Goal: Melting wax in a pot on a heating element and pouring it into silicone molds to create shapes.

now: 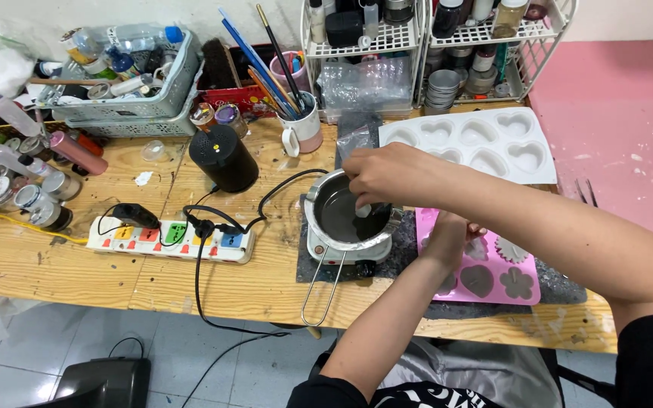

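the right hand [394, 175] pinches a small white stirrer [363, 211] in the hot pot [345, 219] while the left hand [447, 240], grip hidden so i cannot tell, steadies the pink mould [493, 276]; a slip could splash wax.

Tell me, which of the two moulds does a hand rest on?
The pink mould: the left hand rests on its near-left part. The white heart mould lies untouched behind.

Bare forearms, short black sleeves, black top with white lettering, grey lap covering.
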